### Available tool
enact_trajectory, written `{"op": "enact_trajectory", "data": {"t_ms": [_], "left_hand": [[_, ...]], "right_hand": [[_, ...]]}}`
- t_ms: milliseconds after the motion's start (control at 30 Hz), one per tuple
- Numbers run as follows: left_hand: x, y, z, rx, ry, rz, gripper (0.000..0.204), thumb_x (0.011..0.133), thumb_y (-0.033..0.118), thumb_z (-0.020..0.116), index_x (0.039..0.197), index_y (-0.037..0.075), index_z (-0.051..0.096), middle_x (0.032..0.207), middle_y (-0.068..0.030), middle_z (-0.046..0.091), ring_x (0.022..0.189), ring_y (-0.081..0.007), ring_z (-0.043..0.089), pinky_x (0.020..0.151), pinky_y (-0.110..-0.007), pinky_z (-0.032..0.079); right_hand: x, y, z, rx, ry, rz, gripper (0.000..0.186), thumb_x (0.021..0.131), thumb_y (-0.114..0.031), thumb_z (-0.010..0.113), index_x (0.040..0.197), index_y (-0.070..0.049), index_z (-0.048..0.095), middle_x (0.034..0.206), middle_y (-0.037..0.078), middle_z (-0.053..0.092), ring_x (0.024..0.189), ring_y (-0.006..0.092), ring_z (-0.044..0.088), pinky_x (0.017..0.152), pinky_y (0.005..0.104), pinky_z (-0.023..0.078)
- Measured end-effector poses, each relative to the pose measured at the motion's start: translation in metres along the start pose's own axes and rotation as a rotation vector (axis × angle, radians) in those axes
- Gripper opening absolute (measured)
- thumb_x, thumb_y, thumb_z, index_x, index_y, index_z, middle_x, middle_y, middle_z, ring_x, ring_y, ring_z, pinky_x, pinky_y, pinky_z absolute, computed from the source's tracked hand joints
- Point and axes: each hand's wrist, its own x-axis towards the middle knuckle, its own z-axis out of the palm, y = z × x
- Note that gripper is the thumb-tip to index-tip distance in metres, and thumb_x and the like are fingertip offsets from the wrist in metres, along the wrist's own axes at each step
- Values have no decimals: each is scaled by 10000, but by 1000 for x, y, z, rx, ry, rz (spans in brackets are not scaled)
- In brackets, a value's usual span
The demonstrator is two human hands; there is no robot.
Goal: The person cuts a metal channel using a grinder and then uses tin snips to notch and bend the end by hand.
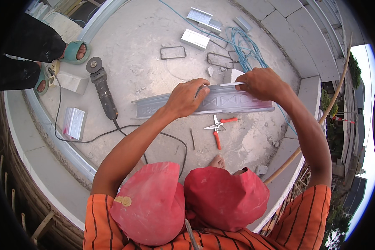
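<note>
A silver steel channel (pixel 233 100) with a stamped pattern lies crosswise in front of my knees, its right part tinted pink. My left hand (pixel 188 98) is closed over its upper edge near the middle, thumb and fingers pinching the rim. Farther right, my right hand (pixel 264 83) grips the same upper edge, where a thin bright strip of metal shows at the fingertips. What lies under that palm is hidden. Just below the channel, snips (pixel 216 126) with orange-red handles rest on the concrete, jaws spread. Beside them is a short dark rod (pixel 192 139).
An angle grinder (pixel 102 89) lies left, its black cable (pixel 171 136) curving across the floor. Cut channel pieces (pixel 195 39), wire stirrups (pixel 173 52) and a coiled blue hose (pixel 243 48) lie beyond. A person's sandalled foot (pixel 76 52) is far left. Block walls (pixel 306 31) stand right.
</note>
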Motion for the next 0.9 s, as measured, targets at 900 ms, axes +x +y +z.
{"op": "enact_trajectory", "data": {"t_ms": [900], "left_hand": [[16, 0, 16, 264, 78, 5, 353, 989, 382, 508, 838, 74, 588, 698, -158, 650, 657, -391, 637, 593, -500, 473]], "right_hand": [[8, -29, 16, -24, 60, -8, 475, 745, -302, 818, 1138, -81, 667, 941, 150, 704, 921, 335, 689, 795, 452, 539]]}}
